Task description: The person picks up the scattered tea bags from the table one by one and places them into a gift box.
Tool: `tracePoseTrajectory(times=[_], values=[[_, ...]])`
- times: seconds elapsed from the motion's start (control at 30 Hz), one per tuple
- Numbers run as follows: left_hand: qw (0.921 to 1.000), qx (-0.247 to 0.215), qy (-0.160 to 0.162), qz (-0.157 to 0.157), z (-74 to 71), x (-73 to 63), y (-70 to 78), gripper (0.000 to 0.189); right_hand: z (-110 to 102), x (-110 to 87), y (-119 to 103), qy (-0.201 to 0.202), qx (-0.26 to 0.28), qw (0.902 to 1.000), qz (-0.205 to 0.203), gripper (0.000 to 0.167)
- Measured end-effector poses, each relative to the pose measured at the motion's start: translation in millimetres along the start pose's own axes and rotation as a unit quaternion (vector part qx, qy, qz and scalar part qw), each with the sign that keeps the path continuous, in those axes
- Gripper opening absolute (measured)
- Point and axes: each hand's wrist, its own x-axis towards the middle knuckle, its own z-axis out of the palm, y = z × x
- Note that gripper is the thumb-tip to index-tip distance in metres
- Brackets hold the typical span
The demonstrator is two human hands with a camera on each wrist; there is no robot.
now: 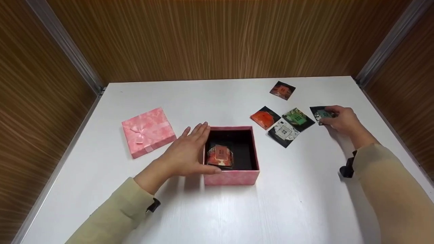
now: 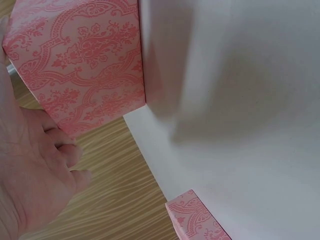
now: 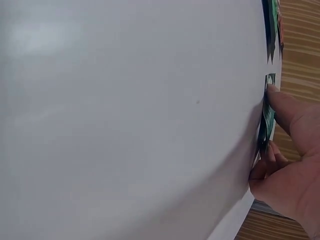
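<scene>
My left hand (image 1: 187,152) rests along the left side of a pink gift box (image 1: 230,178), fingers extended at its back-left corner and thumb over the front rim. The box has no lid on and a dark inside, with a red-orange sachet (image 1: 221,156) lying at its left. In the left wrist view, the fingers lie against the patterned box wall (image 2: 85,65). Far to the right, my right hand (image 1: 344,120) pinches a dark teal square sachet (image 1: 320,113) by its right part. The right wrist view shows this sachet (image 3: 268,112) edge-on between thumb and fingers.
Between box and right hand lie an orange sachet (image 1: 265,118), a green one (image 1: 298,118) and a white-and-black one (image 1: 284,133). A dark red sachet (image 1: 282,90) lies farther back. The pink lid (image 1: 149,132) with a bow sits left. Wood-grain panels (image 1: 217,40) enclose the white table.
</scene>
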Motion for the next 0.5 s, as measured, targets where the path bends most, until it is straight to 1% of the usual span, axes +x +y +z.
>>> tracePoseTrajectory(times=[0.2,0.37,0.5], values=[[1.0000,-0.001,0.005,0.002,0.4,0.2,-0.6,0.136,-3,-5.8,4,-0.006,0.004,0.9998,0.016,0.073],[1.0000,-0.001,0.007,0.004,0.3,0.2,-0.3,0.137,-7,-12.5,6,-0.013,0.005,0.9998,0.018,0.075],[1.0000,-0.001,0.004,0.003,-0.4,-0.3,0.7,0.138,-11,-17.7,7,-0.009,0.006,0.9998,0.017,0.074]])
